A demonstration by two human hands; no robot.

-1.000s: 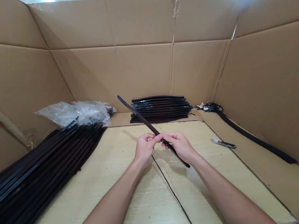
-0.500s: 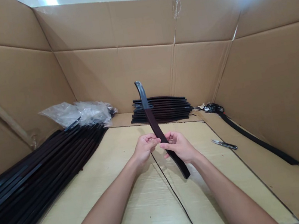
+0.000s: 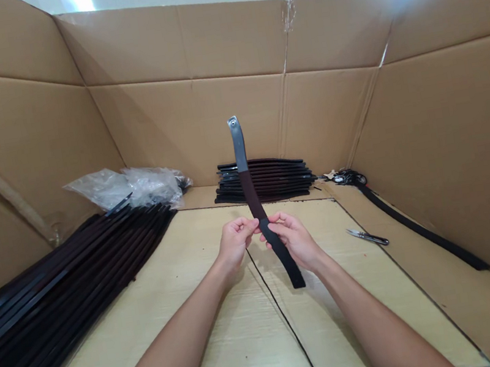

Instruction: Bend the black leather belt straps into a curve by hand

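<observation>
A long, slightly curved black strip stands tilted above the table in front of me. Its top end is smooth and grey with a small hole, the middle is dark brown, and the lower part is matte black. My right hand is closed around the lower half, thumb on the front face. My left hand is pinched at the strip's left edge. A thin black cord comes out from beneath my left fingers and runs down to the table's front edge; its upper end is hidden there.
Many similar strips lie piled at the left, with clear plastic bags behind. Another stack of strips sits against the cardboard wall. Thread snips and a long black strip are at the right.
The held strip has turned more upright, its top end swinging right and its bottom end slightly left. Its face with the hole now shows more. Both hands stay closed near the same spot.
</observation>
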